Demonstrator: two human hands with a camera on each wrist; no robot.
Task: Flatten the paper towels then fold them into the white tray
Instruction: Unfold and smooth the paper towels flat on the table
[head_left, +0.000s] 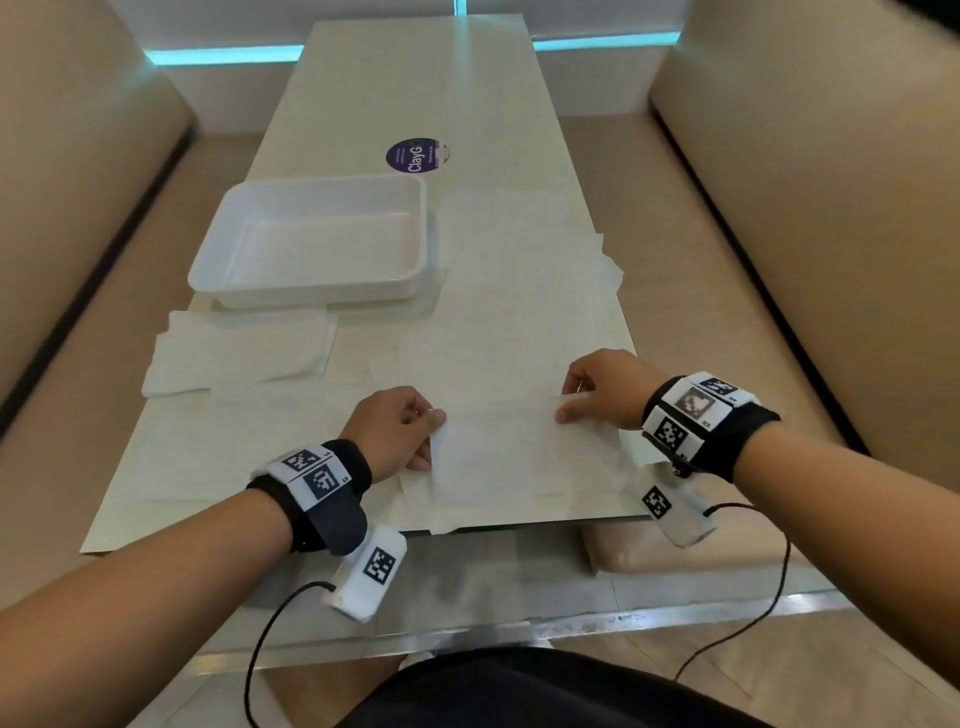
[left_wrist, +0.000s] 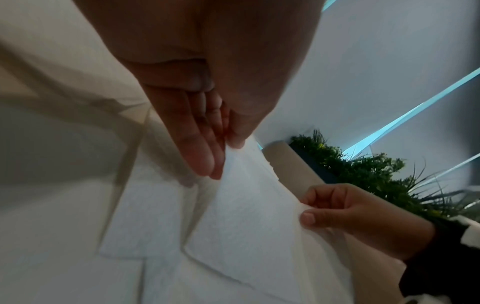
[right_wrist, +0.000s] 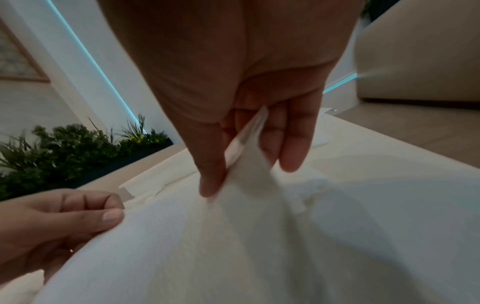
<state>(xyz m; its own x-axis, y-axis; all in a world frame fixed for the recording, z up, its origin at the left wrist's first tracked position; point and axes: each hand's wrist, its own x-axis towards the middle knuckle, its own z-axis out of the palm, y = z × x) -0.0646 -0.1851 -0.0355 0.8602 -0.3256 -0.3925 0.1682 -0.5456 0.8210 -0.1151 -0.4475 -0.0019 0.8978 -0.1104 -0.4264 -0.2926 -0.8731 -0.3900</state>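
Note:
A white paper towel (head_left: 504, 447) lies at the near edge of the table, its far edge lifted. My left hand (head_left: 410, 431) pinches its left corner between thumb and fingers (left_wrist: 205, 162). My right hand (head_left: 582, 400) pinches the right corner; the towel (right_wrist: 244, 156) runs up between thumb and fingers there. In the left wrist view the same towel (left_wrist: 249, 216) stretches between both hands. The white tray (head_left: 260, 280) stands empty at the left middle of the table. Another towel (head_left: 244, 353), partly folded, lies just in front of the tray.
More flat towels (head_left: 524, 280) cover the table right of the tray, one hanging over the right edge. A round purple sticker (head_left: 413, 156) sits beyond the tray. Beige benches (head_left: 831, 208) flank the table on both sides. Green plants (left_wrist: 363, 170) stand behind.

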